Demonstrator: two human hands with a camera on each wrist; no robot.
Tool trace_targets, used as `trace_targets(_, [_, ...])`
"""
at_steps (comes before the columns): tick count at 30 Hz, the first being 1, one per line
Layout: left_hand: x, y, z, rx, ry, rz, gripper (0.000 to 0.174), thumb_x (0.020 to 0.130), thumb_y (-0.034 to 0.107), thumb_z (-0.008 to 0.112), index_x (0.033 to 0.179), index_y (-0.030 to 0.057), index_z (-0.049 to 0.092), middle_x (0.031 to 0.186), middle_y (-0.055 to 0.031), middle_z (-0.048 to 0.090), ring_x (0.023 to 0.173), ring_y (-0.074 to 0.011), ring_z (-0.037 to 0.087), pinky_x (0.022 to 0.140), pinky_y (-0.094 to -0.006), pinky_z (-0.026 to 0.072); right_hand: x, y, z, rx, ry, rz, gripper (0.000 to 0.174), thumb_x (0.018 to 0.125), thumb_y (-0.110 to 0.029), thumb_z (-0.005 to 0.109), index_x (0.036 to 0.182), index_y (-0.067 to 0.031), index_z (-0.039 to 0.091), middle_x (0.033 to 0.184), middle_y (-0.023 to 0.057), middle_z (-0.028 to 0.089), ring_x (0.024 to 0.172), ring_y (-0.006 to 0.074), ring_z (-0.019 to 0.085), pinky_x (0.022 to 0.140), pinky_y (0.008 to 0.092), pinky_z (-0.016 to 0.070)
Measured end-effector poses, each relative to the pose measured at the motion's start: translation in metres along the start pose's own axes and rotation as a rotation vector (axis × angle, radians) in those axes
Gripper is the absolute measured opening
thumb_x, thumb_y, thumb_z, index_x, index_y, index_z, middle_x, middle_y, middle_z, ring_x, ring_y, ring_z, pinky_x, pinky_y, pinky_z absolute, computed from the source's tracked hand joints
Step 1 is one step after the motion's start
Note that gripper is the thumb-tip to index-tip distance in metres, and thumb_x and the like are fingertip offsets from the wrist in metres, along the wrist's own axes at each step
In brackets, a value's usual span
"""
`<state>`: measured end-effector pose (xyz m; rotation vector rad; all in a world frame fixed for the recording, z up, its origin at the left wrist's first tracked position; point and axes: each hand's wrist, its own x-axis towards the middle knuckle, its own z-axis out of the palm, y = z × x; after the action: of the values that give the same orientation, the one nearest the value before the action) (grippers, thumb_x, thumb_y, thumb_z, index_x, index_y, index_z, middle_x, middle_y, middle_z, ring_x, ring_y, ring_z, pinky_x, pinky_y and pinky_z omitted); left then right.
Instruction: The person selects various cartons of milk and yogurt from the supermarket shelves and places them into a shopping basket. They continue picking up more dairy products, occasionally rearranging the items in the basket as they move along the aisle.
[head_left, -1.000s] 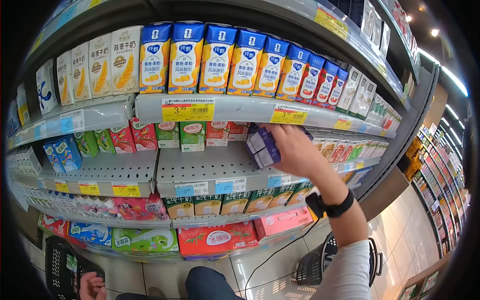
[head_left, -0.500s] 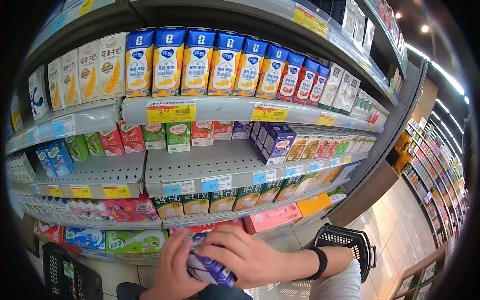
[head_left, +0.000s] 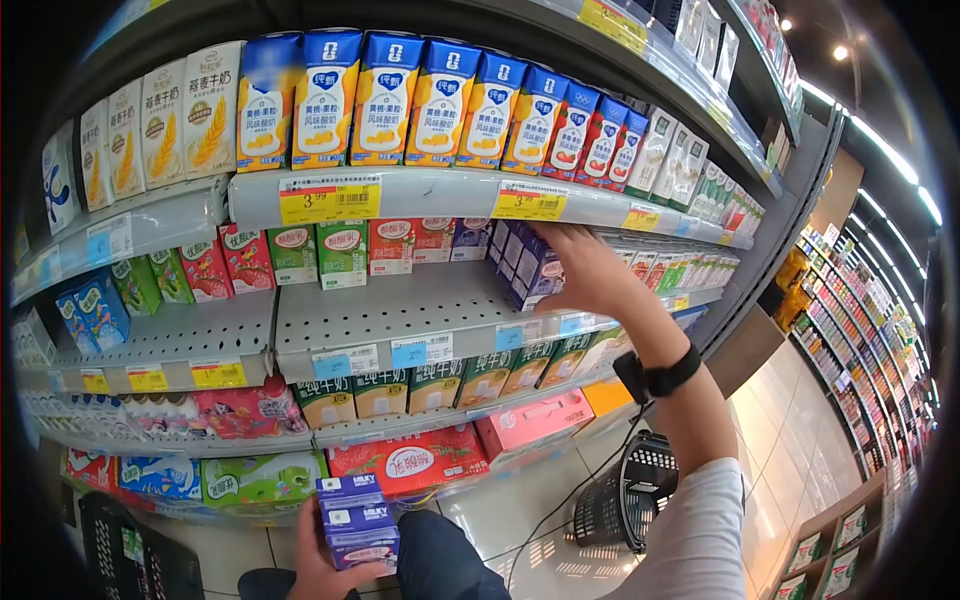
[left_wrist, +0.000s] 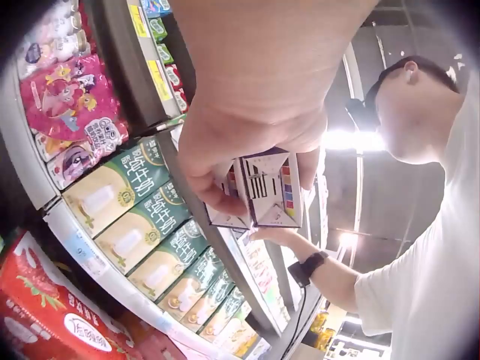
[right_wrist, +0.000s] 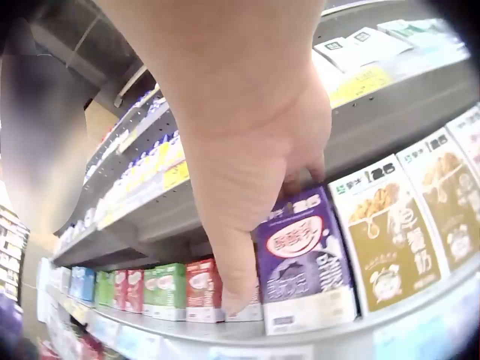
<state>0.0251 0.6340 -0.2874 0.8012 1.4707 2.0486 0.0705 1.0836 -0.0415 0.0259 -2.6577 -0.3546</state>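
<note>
Two purple drink cartons (head_left: 360,532) marked MILKY sit side by side in my left hand (head_left: 316,572), low in front of my legs, thumb along the near side. In the left wrist view, fingers wrap those cartons' (left_wrist: 271,191) sides. My right hand (head_left: 595,275) reaches into the middle shelf at a row of purple cartons (head_left: 522,265). Seen from the right wrist, its fingers extend over the top of the front purple carton (right_wrist: 304,262). The straight thumb (right_wrist: 238,281) points down along the left side. That carton stands upright on the shelf, beside brown-and-white cartons (right_wrist: 386,232).
Close above my right hand runs the upper shelf's edge (head_left: 430,195), with blue-and-yellow yogurt cartons (head_left: 385,100) on it. Green and red cartons (head_left: 342,253) stand left of the purple row. Black baskets (head_left: 625,495) are on the floor at both sides. A cable (head_left: 545,520) trails from my right wrist.
Half a second ago both hands were together at my lap around purple cartons. The left hand now holds them alone, and the right hand has gone back up to the purple row.
</note>
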Motion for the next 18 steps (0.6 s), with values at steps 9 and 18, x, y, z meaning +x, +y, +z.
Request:
trace_targets(9, [-0.012,-0.009,-0.006,-0.035,0.022,-0.019,0.108,0.061,-0.001,0.086,0.149,0.0029,0.022,0.128,-0.0147,0.054,0.112,-0.0224,0.061,0.092,-0.0384,0.0542,0.024,0.023,0.005,0.079,-0.215,0.194,0.106,0.048,-0.026,0.091,0.142,-0.0038,0.046,0.136,0.0263,0.054,0.131,0.0401,0.047,0.109,0.0404,0.0395])
trace_targets(18, [-0.024,0.001,-0.013,-0.045,0.131,-0.058,0.109,0.06,0.002,0.09,0.147,0.0003,0.024,0.129,-0.0148,0.052,0.114,-0.0246,0.06,0.093,-0.0404,0.0542,0.008,0.009,-0.009,0.147,-0.227,0.25,0.091,0.057,-0.017,0.085,0.139,-0.0064,0.046,0.135,0.0243,0.052,0.129,0.041,0.046,0.109,0.0428,0.0402])
